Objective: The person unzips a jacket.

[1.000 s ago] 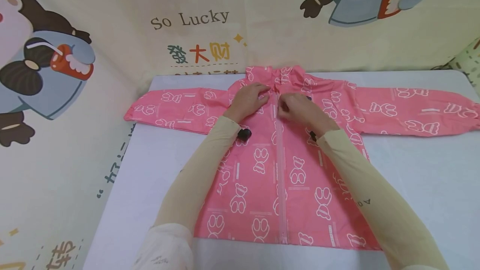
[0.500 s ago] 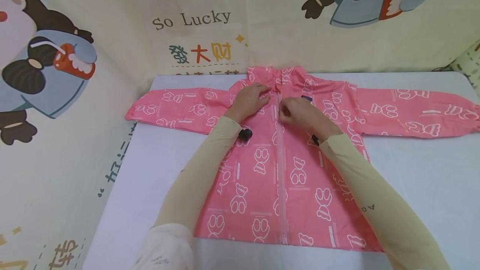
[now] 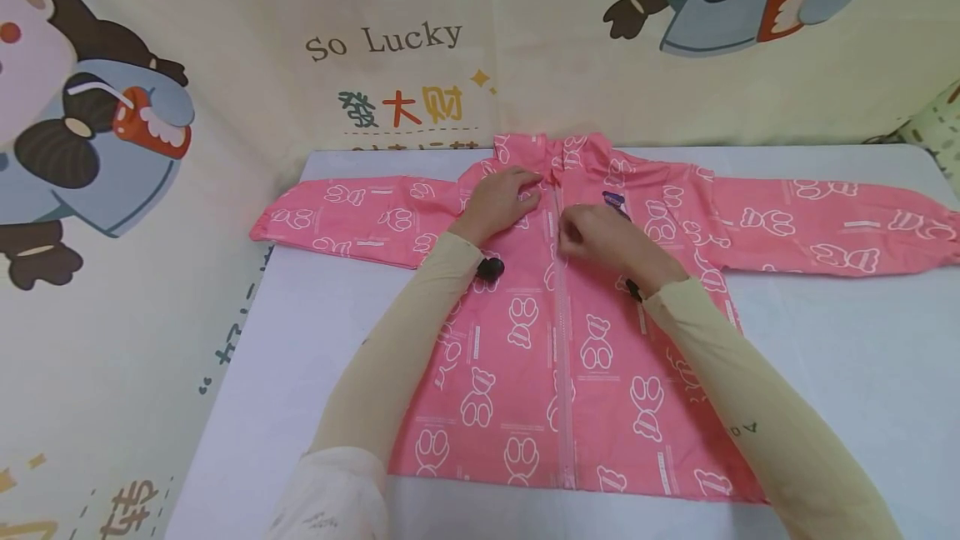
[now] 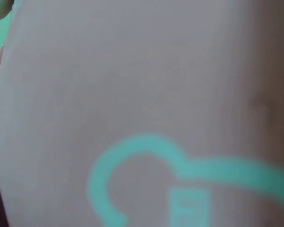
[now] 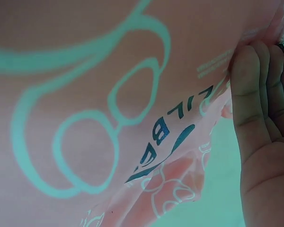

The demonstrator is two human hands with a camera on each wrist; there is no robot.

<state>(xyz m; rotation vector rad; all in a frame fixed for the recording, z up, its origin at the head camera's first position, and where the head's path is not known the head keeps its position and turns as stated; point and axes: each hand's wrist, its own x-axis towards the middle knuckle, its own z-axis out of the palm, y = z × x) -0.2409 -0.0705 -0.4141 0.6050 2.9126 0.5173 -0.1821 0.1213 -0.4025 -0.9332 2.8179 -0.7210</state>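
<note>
A pink jacket (image 3: 517, 390) with white bear outlines lies front up, its sleeves spread to both sides. Its zipper (image 3: 561, 332) runs down the middle. My left hand (image 3: 495, 202) holds the jacket front just below the collar (image 3: 577, 148), beside the zipper, fingers bent. To the right of the zipper, a little lower, my right hand (image 3: 603, 236) has its fingers curled. In the right wrist view those fingers (image 5: 267, 90) close at the zipper slider (image 5: 283, 47), partly hidden by the hand. Printed fabric (image 4: 132, 94) fills most of the left wrist view.
The jacket lies on a white table (image 3: 300, 357), its collar at the far edge. Behind and to the left hangs a cream cloth (image 3: 247, 40) with cartoon figures and lettering. A dark blue label (image 3: 615, 202) sits on the jacket's chest.
My right hand has slid slightly down along the zipper, uncovering more of the dark blue label. My left hand has stayed near the collar.
</note>
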